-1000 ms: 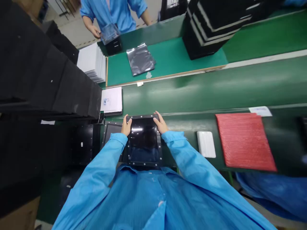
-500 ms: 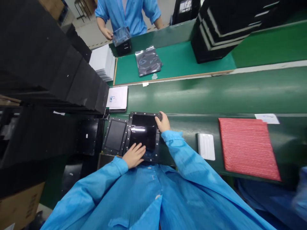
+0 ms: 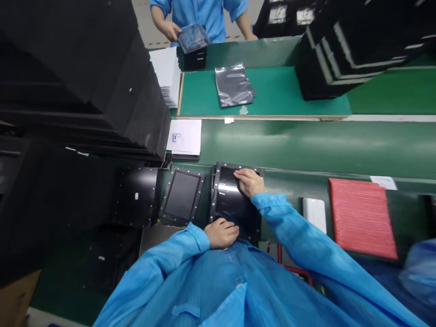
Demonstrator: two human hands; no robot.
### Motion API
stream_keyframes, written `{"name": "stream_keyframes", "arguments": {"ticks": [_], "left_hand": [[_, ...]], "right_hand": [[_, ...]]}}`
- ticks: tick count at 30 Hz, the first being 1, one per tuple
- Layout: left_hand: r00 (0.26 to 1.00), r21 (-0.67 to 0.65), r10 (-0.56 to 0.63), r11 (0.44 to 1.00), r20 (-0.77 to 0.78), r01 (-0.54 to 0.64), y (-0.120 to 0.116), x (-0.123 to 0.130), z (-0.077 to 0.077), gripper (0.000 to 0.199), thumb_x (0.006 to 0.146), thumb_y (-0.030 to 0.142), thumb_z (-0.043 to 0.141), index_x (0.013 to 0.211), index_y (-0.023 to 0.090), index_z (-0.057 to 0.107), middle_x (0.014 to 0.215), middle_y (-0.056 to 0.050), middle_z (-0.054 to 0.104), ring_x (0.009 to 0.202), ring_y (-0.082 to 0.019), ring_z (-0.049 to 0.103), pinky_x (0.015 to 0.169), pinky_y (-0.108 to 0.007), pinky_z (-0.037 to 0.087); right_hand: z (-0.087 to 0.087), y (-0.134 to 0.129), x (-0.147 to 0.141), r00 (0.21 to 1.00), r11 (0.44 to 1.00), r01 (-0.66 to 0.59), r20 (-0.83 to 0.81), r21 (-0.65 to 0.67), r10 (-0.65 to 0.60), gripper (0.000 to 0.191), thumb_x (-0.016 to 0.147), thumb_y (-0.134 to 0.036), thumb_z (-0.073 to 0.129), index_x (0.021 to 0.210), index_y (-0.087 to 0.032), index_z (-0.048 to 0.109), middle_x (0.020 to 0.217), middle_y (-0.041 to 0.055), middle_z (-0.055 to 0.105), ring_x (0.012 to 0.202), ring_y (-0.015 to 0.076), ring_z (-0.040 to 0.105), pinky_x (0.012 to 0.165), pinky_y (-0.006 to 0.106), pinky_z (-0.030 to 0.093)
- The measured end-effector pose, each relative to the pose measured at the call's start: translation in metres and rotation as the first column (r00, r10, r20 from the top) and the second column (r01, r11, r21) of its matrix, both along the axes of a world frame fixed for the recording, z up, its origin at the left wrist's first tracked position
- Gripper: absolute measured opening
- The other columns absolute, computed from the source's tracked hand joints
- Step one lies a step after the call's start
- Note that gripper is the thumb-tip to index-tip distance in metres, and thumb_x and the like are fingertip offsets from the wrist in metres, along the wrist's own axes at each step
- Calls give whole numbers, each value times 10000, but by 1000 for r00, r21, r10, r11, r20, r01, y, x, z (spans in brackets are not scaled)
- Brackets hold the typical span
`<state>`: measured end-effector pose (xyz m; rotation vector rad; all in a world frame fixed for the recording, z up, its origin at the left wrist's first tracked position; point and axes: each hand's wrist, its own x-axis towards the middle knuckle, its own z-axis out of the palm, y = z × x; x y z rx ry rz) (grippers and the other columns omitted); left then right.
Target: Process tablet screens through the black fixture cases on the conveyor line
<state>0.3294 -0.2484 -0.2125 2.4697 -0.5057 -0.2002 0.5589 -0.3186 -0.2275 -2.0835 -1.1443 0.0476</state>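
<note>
A black flat panel with a glossy screen [image 3: 229, 200] and a dotted frame lies before me on the green bench, with another frame edge showing beneath its left side. My right hand [image 3: 251, 181] rests over the upper right of the screen, fingers bunched together; whether a thin film is between them I cannot make out. At the panel's near edge, close to my coat, my left hand [image 3: 222, 233] has its fingers curled in, and what they hold is hidden. To the left lies a smaller dark panel [image 3: 182, 195] with a dotted frame.
Tall black stacks [image 3: 136, 100] stand at left, near white sheets [image 3: 185, 136]. Rightward are a white block [image 3: 314, 214] and a red ribbed stack [image 3: 363, 218]. Across the bench, a person in blue [image 3: 197, 18] holds a clear tray [image 3: 193, 38] beside grey bags [image 3: 234, 85].
The glossy panel has shifted right, away from the smaller panel. My right hand moved from its right edge onto the screen. My left fingers went from spread to curled. The view shifted.
</note>
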Motion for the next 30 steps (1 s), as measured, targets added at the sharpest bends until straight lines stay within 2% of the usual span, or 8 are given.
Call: {"name": "stream_keyframes", "arguments": {"ticks": [5, 10, 15, 19, 22, 25, 27, 30], "left_hand": [[922, -89, 379, 924, 85, -372, 60, -14, 0, 394, 844, 347, 530, 1193, 170, 582, 1343, -143, 515, 1285, -277, 424, 1100, -476, 312], [408, 157, 903, 426, -133, -891, 155, -50, -20, 549, 804, 265, 552, 1313, 86, 452, 1438, -245, 352, 1354, -355, 318, 1076, -525, 309], [226, 221, 954, 267, -195, -938, 147, -50, -39, 621, 750, 257, 607, 1332, 122, 435, 1481, -260, 250, 1386, -388, 243, 1083, -549, 257], [97, 25, 943, 111, -317, -994, 132, -34, -39, 565, 721, 260, 625, 1261, 166, 491, 1448, -222, 323, 1374, -377, 275, 1077, -563, 259], [41, -77, 922, 12, -386, -997, 142, -36, -32, 563, 722, 278, 627, 1259, 186, 485, 1303, -179, 505, 1265, -328, 447, 1045, -536, 333], [170, -257, 877, 55, -449, -965, 146, -50, -18, 567, 715, 330, 631, 1244, 159, 518, 1098, -115, 636, 1052, -251, 604, 956, -428, 455], [298, -400, 822, 95, -485, -912, 138, -56, -2, 508, 678, 386, 656, 1112, 126, 615, 976, -95, 679, 947, -245, 641, 892, -397, 499], [325, -424, 831, 120, -452, -898, 105, -57, 32, 451, 694, 447, 633, 988, 108, 675, 929, -110, 705, 895, -271, 662, 831, -416, 531]], "right_hand": [[23, -3, -43, 982, 984, 175, -70, -20, -176, 373, 732, -223, 504, 1052, -224, 695, 1178, 59, 650, 1186, 272, 535, 1041, 491, 418], [32, -18, -121, 869, 941, 339, -382, -3, -314, 274, 756, -398, 515, 827, -237, 725, 890, 59, 721, 855, 259, 661, 831, 454, 528], [35, -21, -172, 612, 925, 366, -723, -101, -321, 396, 671, -570, 571, 547, -202, 650, 559, 64, 643, 520, 209, 588, 528, 343, 492], [36, -13, -177, 581, 927, 349, -744, -138, -330, 474, 686, -609, 523, 421, -216, 527, 428, 38, 530, 407, 160, 473, 425, 292, 369], [30, -12, -178, 726, 946, 302, -615, -117, -308, 504, 734, -548, 487, 365, -229, 359, 361, -1, 393, 379, 120, 362, 419, 274, 273], [23, -17, -180, 843, 978, 194, -496, -80, -207, 507, 750, -481, 473, 370, -220, 261, 350, -22, 307, 380, 92, 286, 441, 271, 236], [22, -20, -180, 866, 992, 114, -484, -53, -126, 500, 749, -463, 482, 373, -214, 266, 354, -23, 322, 384, 89, 293, 454, 269, 254], [25, -24, -175, 783, 999, -9, -621, 42, 33, 423, 733, -501, 551, 443, -210, 451, 445, 2, 491, 453, 125, 450, 494, 264, 354]]}}
